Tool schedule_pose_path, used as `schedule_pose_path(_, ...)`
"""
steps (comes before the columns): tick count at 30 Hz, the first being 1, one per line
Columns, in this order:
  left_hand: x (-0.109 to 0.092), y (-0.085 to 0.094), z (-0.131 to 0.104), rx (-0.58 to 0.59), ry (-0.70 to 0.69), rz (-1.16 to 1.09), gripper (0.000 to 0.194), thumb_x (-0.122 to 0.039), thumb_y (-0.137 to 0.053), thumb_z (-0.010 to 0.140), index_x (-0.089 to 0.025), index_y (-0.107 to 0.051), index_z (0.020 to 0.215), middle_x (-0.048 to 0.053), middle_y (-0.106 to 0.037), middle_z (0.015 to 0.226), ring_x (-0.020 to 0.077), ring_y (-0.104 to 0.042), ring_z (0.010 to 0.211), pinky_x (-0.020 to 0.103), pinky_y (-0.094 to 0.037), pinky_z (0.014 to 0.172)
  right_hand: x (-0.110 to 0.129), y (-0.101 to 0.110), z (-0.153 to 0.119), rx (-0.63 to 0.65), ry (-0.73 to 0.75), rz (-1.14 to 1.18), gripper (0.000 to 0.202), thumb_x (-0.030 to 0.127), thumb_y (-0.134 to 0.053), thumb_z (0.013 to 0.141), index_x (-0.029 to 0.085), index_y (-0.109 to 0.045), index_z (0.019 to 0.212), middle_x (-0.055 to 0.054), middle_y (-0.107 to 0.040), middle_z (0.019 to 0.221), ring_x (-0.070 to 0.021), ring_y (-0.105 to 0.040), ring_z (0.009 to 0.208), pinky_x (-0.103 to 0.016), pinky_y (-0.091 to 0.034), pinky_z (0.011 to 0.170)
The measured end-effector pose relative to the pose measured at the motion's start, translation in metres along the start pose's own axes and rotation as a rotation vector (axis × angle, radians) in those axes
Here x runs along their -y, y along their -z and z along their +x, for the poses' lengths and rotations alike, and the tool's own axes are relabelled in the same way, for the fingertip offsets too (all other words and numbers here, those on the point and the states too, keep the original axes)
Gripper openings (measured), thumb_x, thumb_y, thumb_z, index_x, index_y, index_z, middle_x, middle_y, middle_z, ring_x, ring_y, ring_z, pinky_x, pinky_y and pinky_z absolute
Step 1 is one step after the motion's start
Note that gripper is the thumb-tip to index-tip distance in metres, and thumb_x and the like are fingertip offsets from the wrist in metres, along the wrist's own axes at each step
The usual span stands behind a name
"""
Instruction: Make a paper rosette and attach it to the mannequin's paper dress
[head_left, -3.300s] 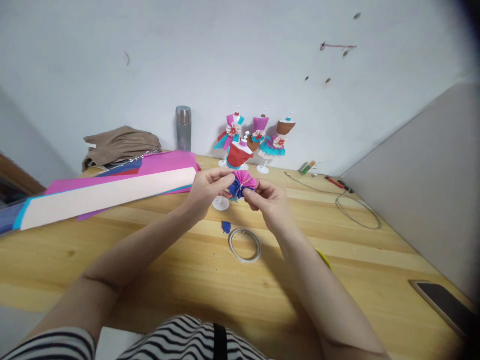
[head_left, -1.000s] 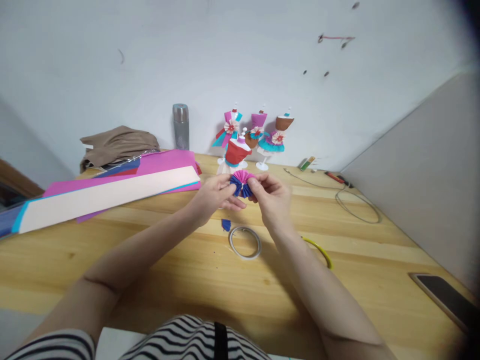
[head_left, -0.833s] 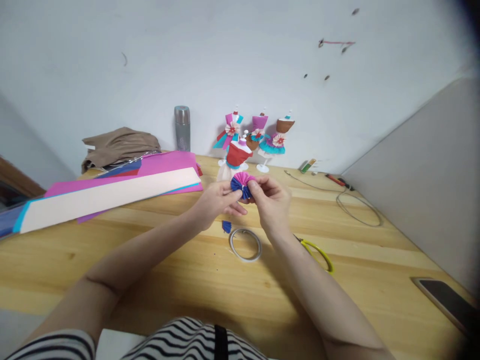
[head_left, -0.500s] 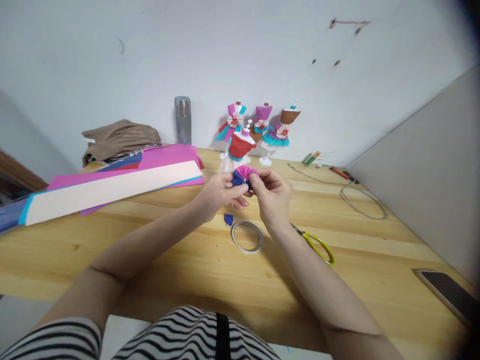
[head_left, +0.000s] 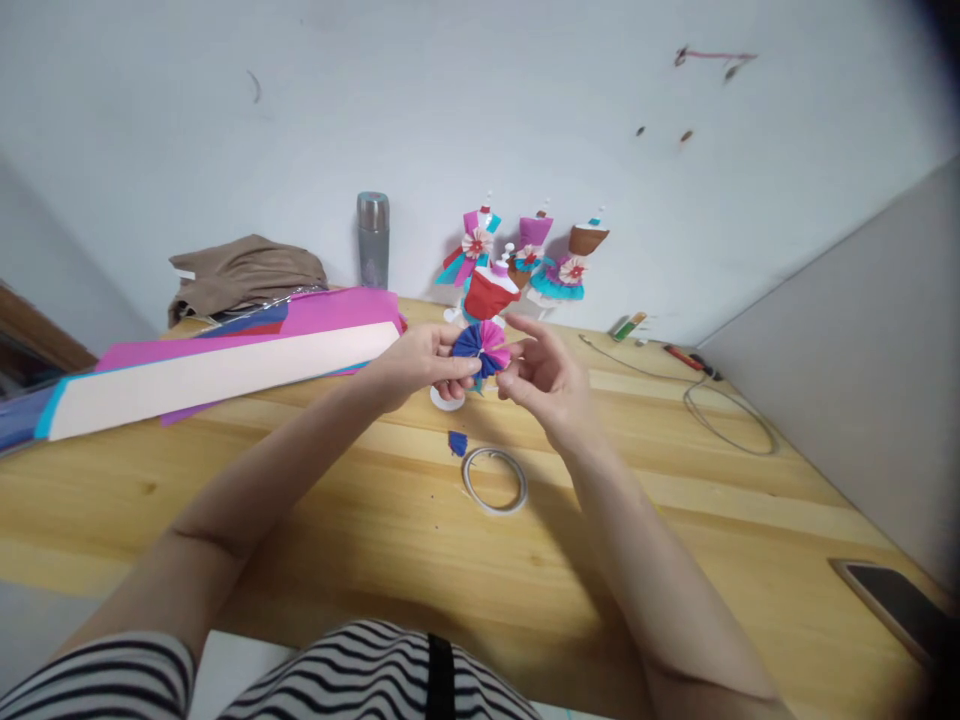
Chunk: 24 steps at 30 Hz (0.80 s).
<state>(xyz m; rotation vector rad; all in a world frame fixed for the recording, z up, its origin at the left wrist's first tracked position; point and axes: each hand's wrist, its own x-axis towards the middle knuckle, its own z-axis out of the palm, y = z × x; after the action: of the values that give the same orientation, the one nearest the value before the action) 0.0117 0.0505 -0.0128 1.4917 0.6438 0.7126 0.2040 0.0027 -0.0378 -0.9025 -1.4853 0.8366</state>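
A round pleated paper rosette [head_left: 491, 340], half dark blue and half pink, is pinched at its left side by my left hand [head_left: 424, 362]. My right hand [head_left: 547, 380] is at the rosette's right edge, its index finger lifted and its thumb apart from it; whether a fingertip touches the paper I cannot tell. Just behind the rosette stands a small dress form [head_left: 491, 295] with a red top, its lower part mostly covered by the rosette and hands. Below lie a dark blue folded scrap [head_left: 457, 444] and a thin roll of tape [head_left: 496, 481].
Dressed forms [head_left: 535, 235] with paper flowers stand along the wall beside a grey thermos [head_left: 373, 240]. On the left are coloured paper sheets [head_left: 225, 385] and brown cloth [head_left: 251, 272]. A cable [head_left: 697, 410], a glue stick [head_left: 628, 326] and a phone [head_left: 896, 600] lie rightward.
The rosette has turned to face me more fully, showing its round shape. My right fingers have loosened and spread from it. My right forearm now covers the yellow-handled scissors.
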Motion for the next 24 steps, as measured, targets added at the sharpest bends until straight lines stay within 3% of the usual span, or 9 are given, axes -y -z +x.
schedule_pose_path(2, -0.0019, 0.0043, -0.0007, 0.077, -0.003, 0.056, 0.022, -0.023, -0.076, 0.073, -0.009, -0.067, 0.086, 0.001, -0.066, 0.062, 0.0083, -0.061, 0.052, 0.018, -0.049, 0.050, 0.0019, 0.0026, -0.0005, 0.077, -0.001, -0.074, 0.069, 0.035, -0.084, 0.069, 0.031, -0.056, 0.131, 0.001, -0.066, 0.091, -0.0105, -0.056, 0.059, -0.026, -0.045, 0.053)
schedule_pose_path(4, -0.0039, 0.0070, -0.0017, 0.136, 0.003, 0.095, 0.020, -0.023, -0.076, 0.072, -0.009, -0.068, 0.085, 0.001, -0.066, 0.062, 0.0079, -0.060, 0.052, 0.018, -0.048, 0.050, 0.0042, 0.0033, -0.0021, 0.129, 0.017, -0.165, 0.070, 0.034, -0.084, 0.070, 0.032, -0.056, 0.134, 0.001, -0.066, 0.092, -0.0110, -0.055, 0.061, -0.026, -0.044, 0.053)
schedule_pose_path(12, -0.0094, 0.0070, -0.0055, 0.192, 0.022, 0.140, 0.016, -0.021, -0.074, 0.068, -0.010, -0.067, 0.077, -0.001, -0.058, 0.058, 0.0060, -0.050, 0.051, 0.017, -0.039, 0.048, 0.0060, -0.0014, -0.0077, 0.065, 0.148, -0.411, 0.036, 0.030, -0.077, 0.077, 0.028, -0.070, 0.112, 0.001, -0.066, 0.077, -0.0130, -0.051, 0.056, -0.030, -0.043, 0.053)
schedule_pose_path(19, -0.0089, 0.0035, -0.0054, 0.143, -0.032, 0.166, 0.017, -0.022, -0.074, 0.064, -0.010, -0.067, 0.075, -0.003, -0.057, 0.063, 0.0059, -0.046, 0.055, 0.018, -0.033, 0.050, 0.0040, -0.0033, -0.0082, 0.011, 0.128, -0.397, 0.039, 0.029, -0.075, 0.077, 0.028, -0.067, 0.115, 0.004, -0.058, 0.067, -0.0127, -0.048, 0.054, -0.030, -0.040, 0.051)
schedule_pose_path(24, -0.0102, 0.0032, -0.0071, 0.141, -0.036, 0.253, 0.019, -0.021, -0.069, 0.067, -0.010, -0.073, 0.082, -0.003, -0.056, 0.060, 0.0065, -0.045, 0.053, 0.019, -0.034, 0.051, 0.0079, -0.0024, -0.0072, -0.029, 0.082, -0.234, 0.028, 0.040, -0.071, 0.082, 0.027, -0.069, 0.106, 0.001, -0.065, 0.072, -0.0141, -0.057, 0.058, -0.032, -0.048, 0.056)
